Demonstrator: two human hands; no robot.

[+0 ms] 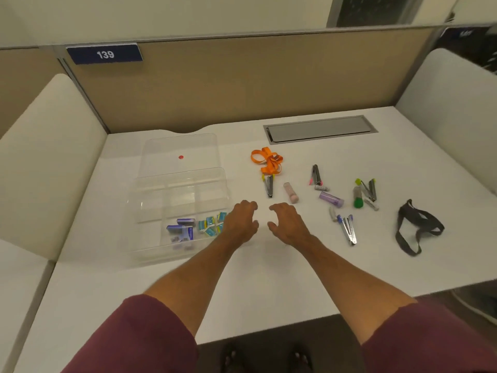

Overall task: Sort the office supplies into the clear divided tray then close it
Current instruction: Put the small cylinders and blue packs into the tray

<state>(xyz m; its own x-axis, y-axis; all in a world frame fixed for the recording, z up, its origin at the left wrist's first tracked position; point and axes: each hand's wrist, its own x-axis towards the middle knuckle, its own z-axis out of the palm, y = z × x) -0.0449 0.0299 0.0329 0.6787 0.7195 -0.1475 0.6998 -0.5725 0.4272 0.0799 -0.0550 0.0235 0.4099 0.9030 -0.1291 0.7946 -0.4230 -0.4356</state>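
Note:
The clear divided tray (150, 200) lies at the left of the white table with its lid (180, 149) swung open behind it. Its front compartments hold blue staple boxes (181, 228) and several small teal boxes (211, 224). My left hand (240, 220) hovers open at the tray's right edge. My right hand (287, 223) is open beside it, holding nothing. To the right lie an orange lanyard (267, 160), several small staplers (269, 185) (316, 175) (368, 188) (348, 228), a pink tube (291, 193), a purple tube (331, 198), a green-capped tube (357, 197) and a black lanyard (415, 227).
A grey cable hatch (320, 129) is set into the table at the back right. Beige partition walls (242, 82) and white padded side panels (51, 157) enclose the desk. The table's front edge runs just below my forearms.

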